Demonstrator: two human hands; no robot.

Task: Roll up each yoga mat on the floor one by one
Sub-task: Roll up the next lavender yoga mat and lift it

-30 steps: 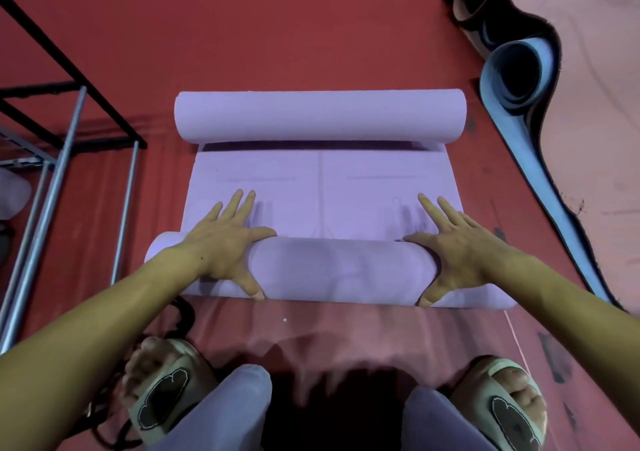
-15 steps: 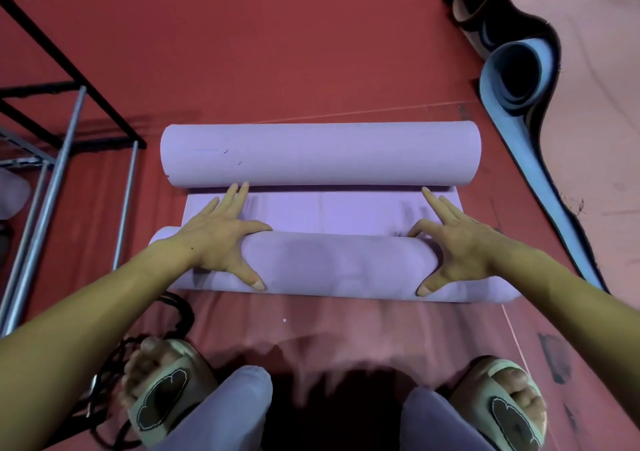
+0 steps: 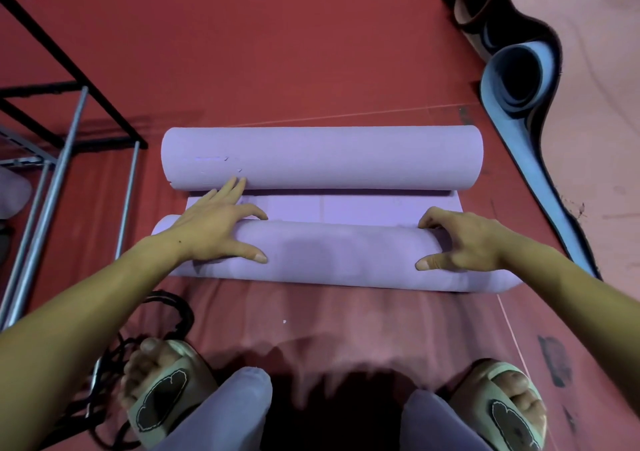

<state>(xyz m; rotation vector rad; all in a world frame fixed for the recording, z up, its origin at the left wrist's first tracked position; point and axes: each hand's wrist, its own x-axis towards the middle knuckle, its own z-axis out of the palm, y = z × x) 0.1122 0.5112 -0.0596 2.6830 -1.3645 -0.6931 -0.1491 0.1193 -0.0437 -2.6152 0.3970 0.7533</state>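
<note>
Rolling the lilac yoga mat [image 3: 332,260]: left hand [image 3: 214,232] presses flat, fingers extended; right hand [image 3: 464,243] curls over the roll; even pressure would keep edges aligned toward the far roll [image 3: 322,156]

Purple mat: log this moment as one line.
purple mat: both ends rolled, thin flat strip between | left hand: pressing near roll | right hand: curled over near roll | far roll: close
</note>
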